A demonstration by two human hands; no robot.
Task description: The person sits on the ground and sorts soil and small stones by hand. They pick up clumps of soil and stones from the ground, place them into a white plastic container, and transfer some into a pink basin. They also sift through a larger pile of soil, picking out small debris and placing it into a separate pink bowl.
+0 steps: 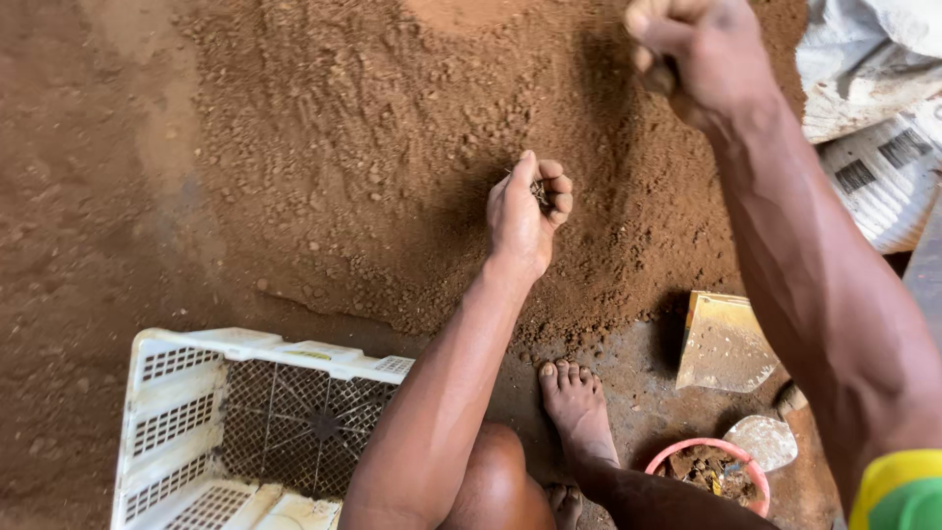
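Note:
A big heap of reddish-brown soil (pixel 392 157) fills the middle and top of the head view. My left hand (pixel 528 211) hovers over the heap's near slope, fingers curled around a small clump of dark roots or debris. My right hand (pixel 702 59) is raised at the top right, closed in a fist around something small and dark that I cannot make out. My bare foot (pixel 576 407) rests on the ground just below the heap's edge.
An empty white plastic crate (pixel 177 393) with a mesh bottom stands at the lower left. A soil-caked flat scoop (pixel 724 344) lies at the right, by a pink bowl (pixel 687 453) of debris. White woven sacks (pixel 873 108) lie at the upper right.

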